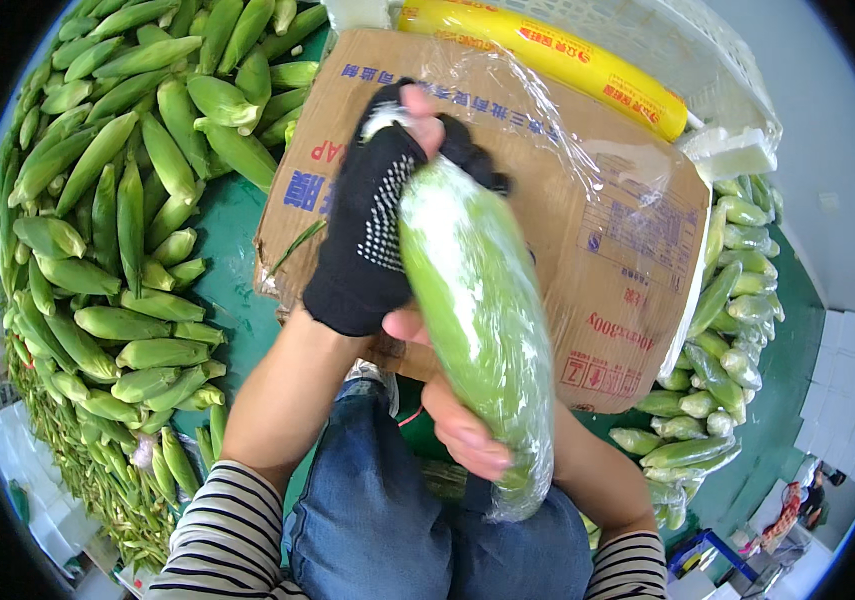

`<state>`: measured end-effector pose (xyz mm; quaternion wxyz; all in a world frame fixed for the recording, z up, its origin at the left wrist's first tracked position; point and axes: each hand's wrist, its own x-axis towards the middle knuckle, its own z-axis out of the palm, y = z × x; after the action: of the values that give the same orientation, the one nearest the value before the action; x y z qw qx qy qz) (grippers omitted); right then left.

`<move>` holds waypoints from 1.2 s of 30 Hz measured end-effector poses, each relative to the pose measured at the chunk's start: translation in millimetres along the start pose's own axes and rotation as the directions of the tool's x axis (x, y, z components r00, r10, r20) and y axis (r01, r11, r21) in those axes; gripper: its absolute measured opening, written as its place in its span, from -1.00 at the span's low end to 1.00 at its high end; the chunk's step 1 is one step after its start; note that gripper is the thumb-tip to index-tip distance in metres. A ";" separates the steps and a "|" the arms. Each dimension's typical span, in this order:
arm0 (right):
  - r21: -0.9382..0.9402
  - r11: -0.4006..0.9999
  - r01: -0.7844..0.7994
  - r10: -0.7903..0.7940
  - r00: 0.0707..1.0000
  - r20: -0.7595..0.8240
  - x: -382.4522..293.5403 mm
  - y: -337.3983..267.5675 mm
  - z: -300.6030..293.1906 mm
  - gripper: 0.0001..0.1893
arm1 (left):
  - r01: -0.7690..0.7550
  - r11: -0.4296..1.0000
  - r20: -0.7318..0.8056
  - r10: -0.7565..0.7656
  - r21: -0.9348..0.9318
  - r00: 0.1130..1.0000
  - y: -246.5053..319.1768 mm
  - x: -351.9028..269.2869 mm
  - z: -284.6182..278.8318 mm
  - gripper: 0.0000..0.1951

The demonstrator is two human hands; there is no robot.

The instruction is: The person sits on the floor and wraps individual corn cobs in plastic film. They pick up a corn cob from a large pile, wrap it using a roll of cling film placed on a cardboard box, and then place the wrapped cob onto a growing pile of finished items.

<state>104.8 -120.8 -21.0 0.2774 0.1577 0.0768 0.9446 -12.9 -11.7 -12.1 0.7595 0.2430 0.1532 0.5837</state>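
Observation:
A green ear of corn in its husk (472, 322), wrapped in shiny clear film, is held up at a slant above my knees. My right hand (465, 435) is bare and curls round it from behind; the ear hides most of the palm. On my left hand (405, 180) is a black fingerless glove with white grip dots. Its thumb and curled fingers close about the ear's far end, and the fingers are slightly blurred. Beneath lies a printed brown cardboard box (547, 150), with loose clear film (555, 112) stretched across its top.
A yellow printed roll (547, 64) lies along the box's far edge, before a white plastic basket (697, 67). Unwrapped corn ears (119, 217) are heaped at left on the green surface (236, 232). Wrapped ears (720, 375) are piled at right. A husk strip (298, 244) lies on the box.

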 end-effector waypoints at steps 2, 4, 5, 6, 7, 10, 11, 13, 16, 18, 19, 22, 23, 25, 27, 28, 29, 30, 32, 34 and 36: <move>-0.334 0.943 0.001 -0.159 0.880 -0.447 -22.4 8.7 6.9 -0.14 | -0.044 0.906 -0.136 0.111 0.421 0.985 22.2 -3.5 -11.2 -0.90; -0.589 0.733 -0.341 -0.230 0.691 -0.685 -35.2 -7.7 21.7 -0.26 | -0.119 0.732 -0.149 0.291 0.670 0.945 29.7 -13.2 -2.7 -0.91; -0.670 0.599 -0.439 -0.297 0.656 -0.694 -37.4 -13.0 32.9 -0.25 | -0.135 0.669 -0.149 0.349 0.731 0.925 27.5 -17.6 -4.2 -0.91; -0.676 0.598 -0.430 -0.325 0.642 -0.695 -41.5 -14.8 37.7 -0.25 | -0.115 0.577 -0.153 0.396 0.809 0.905 26.6 -22.9 -5.0 -0.90; -0.861 0.110 -0.496 -0.594 0.662 -0.457 -43.4 -15.4 40.0 -0.30 | -0.090 0.482 -0.151 0.439 0.872 0.885 26.8 -29.4 -10.1 -0.88; -0.621 -0.571 -0.538 -0.728 0.681 0.080 -47.7 -21.8 59.9 -0.46 | -0.025 0.382 -0.186 0.506 0.924 0.842 30.8 -43.8 -24.5 -0.68; -0.475 -0.710 -0.520 -0.682 0.676 0.279 -46.4 -25.2 67.9 -0.56 | -0.004 0.412 -0.206 0.464 0.911 0.862 36.1 -50.1 -29.0 -0.65; -0.286 -0.817 -0.501 -0.562 0.578 0.592 -49.5 -35.7 81.0 -0.80 | 0.057 0.260 -0.139 0.308 0.964 0.941 41.8 -74.6 -35.8 -0.55; -0.836 -0.544 -0.069 -0.838 0.103 0.536 -57.2 -43.3 81.2 -0.67 | -0.041 0.296 0.107 -0.209 0.954 0.972 36.0 -108.5 -26.0 -0.32; -0.922 -0.211 0.324 -0.977 -0.031 0.212 -54.9 -42.6 79.1 -0.67 | -0.216 0.233 0.304 -0.466 0.948 0.831 24.6 -110.3 -1.1 -0.15; -0.836 -0.032 0.548 -0.999 -0.029 0.020 -55.1 -41.2 74.9 -0.65 | -0.073 0.255 0.204 -0.541 0.964 0.816 10.9 -108.1 22.7 -0.08; -0.794 -0.073 0.603 -0.987 0.074 0.146 -59.0 -8.9 49.7 -0.44 | -0.109 0.321 0.286 -0.581 0.941 0.762 -25.4 -76.3 32.8 -0.09; -0.771 -0.075 0.632 -0.979 0.100 0.178 -59.5 2.4 44.4 -0.35 | -0.110 0.395 0.338 -0.570 0.912 0.749 -37.8 -71.1 34.7 -0.11; -0.844 -0.005 0.536 -0.990 0.114 0.079 -83.7 16.1 31.4 -0.34 | -0.273 0.312 0.408 -0.559 0.910 0.722 -55.6 -63.6 50.8 -0.17; -0.899 0.013 0.438 -0.995 -0.088 -0.057 -120.4 10.6 24.7 -0.31 | -0.503 0.280 0.573 -0.479 0.818 0.665 -74.3 -68.8 53.5 -0.30; -0.925 0.002 0.380 -0.981 -0.178 -0.076 -145.6 1.0 23.1 -0.27 | -0.553 0.271 0.608 -0.489 0.788 0.626 -81.1 -72.4 52.6 -0.26; -0.963 -0.010 0.271 -0.987 -0.155 -0.033 -172.3 -7.3 31.7 -0.32 | -0.597 0.268 0.638 -0.501 0.756 0.585 -83.4 -74.2 50.5 -0.23; -0.980 -0.086 0.179 -0.926 -0.377 0.012 -215.2 -23.3 30.8 -0.38 | -0.595 0.257 0.633 -0.491 0.762 0.599 -82.3 -73.6 50.3 -0.23; -0.885 -0.041 -0.463 -0.718 -0.603 0.349 -255.6 -51.6 43.4 -0.42 | -0.688 0.236 0.715 -0.391 0.686 0.579 -76.8 -68.1 41.0 -0.30; -0.176 -0.046 -0.983 -0.778 -0.075 0.623 -277.5 -54.4 62.9 -0.32 | -0.717 0.028 0.679 -0.345 0.697 0.647 -62.1 -51.7 25.1 -0.30; 0.122 -0.193 -0.974 -0.858 0.228 0.461 -228.9 -47.0 80.7 -0.31 | -0.608 -0.306 0.559 -0.239 0.733 0.794 -52.8 -28.5 -4.6 -0.29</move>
<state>338.0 -202.4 -14.7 -0.1568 0.8231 0.5408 0.0737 19.9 -48.8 -46.3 0.1449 0.9100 0.2943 0.2534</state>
